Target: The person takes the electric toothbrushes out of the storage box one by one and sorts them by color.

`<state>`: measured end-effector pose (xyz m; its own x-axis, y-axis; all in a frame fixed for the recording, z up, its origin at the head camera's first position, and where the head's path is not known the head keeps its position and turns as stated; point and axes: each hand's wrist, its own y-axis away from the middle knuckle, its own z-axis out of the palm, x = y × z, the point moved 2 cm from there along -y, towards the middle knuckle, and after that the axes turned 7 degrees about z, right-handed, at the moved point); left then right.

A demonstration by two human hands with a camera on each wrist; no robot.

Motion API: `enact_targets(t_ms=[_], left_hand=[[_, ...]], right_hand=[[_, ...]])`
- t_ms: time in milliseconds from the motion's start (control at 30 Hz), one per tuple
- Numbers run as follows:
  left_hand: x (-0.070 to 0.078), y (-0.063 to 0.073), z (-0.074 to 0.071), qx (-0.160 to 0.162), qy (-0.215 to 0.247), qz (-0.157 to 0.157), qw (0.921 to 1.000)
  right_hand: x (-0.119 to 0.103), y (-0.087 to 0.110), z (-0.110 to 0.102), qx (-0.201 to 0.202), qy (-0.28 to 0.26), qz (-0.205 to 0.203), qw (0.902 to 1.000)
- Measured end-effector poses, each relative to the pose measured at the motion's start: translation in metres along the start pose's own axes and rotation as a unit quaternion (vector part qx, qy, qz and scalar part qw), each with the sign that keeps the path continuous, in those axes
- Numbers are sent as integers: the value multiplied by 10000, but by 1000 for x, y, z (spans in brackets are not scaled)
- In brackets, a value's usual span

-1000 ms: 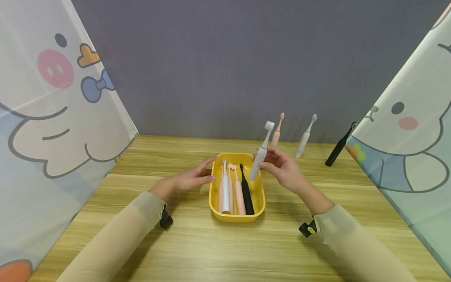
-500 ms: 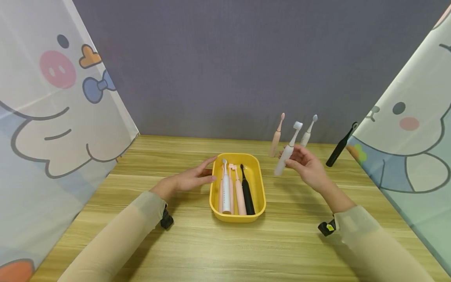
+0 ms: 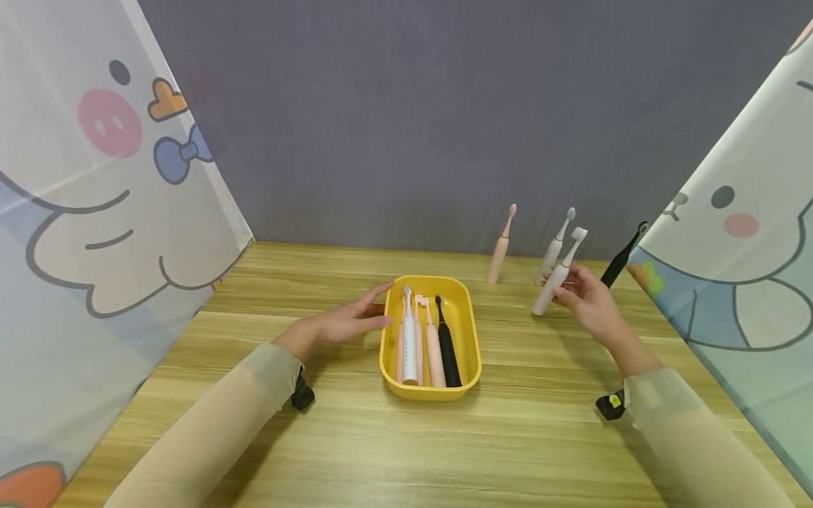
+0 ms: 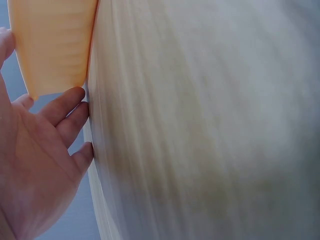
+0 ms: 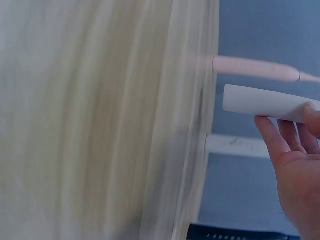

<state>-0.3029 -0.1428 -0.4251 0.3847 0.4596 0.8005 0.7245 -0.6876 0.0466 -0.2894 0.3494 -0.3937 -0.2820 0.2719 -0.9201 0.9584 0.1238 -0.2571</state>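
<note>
My right hand (image 3: 592, 302) pinches a white electric toothbrush (image 3: 554, 286), head up, in front of another white electric toothbrush (image 3: 551, 252) standing on the table. In the right wrist view the held toothbrush's bottom end (image 5: 245, 100) hangs just off the tabletop. My left hand (image 3: 343, 321) touches the left side of a yellow bin (image 3: 471, 339), fingers fairly straight; the left wrist view has those fingers (image 4: 67, 105) against its wall. Inside the bin lie a white toothbrush (image 3: 410, 346), several pink toothbrushes (image 3: 435, 353) and a black toothbrush (image 3: 448, 353).
A pink toothbrush (image 3: 499, 254) stands upright left of the white ones. Behind my right hand stands a black toothbrush (image 3: 619, 262), its lower part hidden. A grey panel (image 3: 381, 127) backs the wooden table (image 3: 381, 451), with cartoon-printed cloths (image 3: 114, 233) at both sides.
My right hand has carried the white toothbrush from over the bin rightward, past the pink toothbrush, to in front of the standing white one. My left hand has stayed at the bin.
</note>
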Motion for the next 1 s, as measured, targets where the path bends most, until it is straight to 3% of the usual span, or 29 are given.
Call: enact_targets(t_ms=[233,400,767,1000], left_hand=[[-1,-2,-1,-23,-8,8,10000],[-1,-2,-1,-38,-5,-12,10000],[-3,-1,1,-1,4,-26,10000],[-3,-2,0,-22,-14,3,10000]], right_hand=[[12,-8,-19,176,190,171,9995],[18,-16,-26,336,615,252,9972],[27,-35,-31,644,1281,744,9869],[30,-45,-31,835,1342,949,9829]])
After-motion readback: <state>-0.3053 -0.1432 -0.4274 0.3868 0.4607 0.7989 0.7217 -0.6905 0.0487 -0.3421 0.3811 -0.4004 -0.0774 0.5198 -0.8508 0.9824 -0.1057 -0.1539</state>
